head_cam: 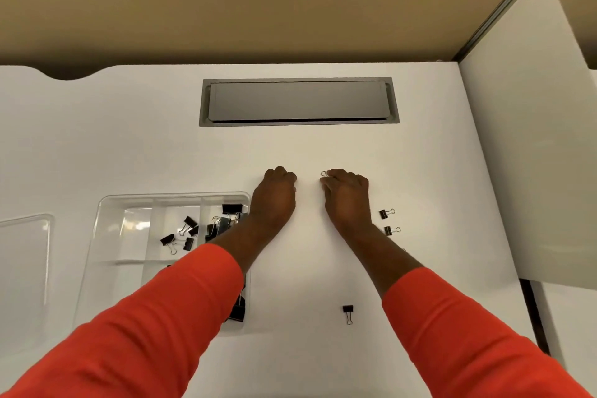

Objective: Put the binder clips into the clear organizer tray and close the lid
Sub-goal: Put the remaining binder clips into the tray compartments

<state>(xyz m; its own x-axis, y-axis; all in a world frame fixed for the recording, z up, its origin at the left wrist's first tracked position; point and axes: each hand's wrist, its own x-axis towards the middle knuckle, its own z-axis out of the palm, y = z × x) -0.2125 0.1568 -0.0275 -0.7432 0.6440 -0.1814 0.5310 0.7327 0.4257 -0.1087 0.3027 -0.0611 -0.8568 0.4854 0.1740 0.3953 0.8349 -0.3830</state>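
Both hands rest curled on the white desk (323,145), side by side near its middle, just in front of the grey cable hatch (298,102) set into the far part of the surface. The left hand (274,194) is closed into a loose fist with the knuckles forward; whether it holds anything cannot be told, since the fingers hide the palm. The right hand (347,195) is also curled, and a small wire loop (324,173) shows at its fingertips, so it seems to be pinching a binder clip, though the black body is hidden.

The clear tray (106,220) sits toward the left side of the desk, just beside the left wrist, with the orange sleeve (181,307) crossing over its near right corner. Several black clips (181,234) lie in its middle compartment and more are piled in the right compartment (226,220); the left compartment holds none that show. The clear lid (22,265) lies flat at the left edge of the desk, apart from the tray.

Three clips remain loose on the desk. Two (386,213) (392,230) lie just right of the right wrist, one behind the other. A third (348,313) lies near the front edge, between the two forearms and closer to the right sleeve (468,339).
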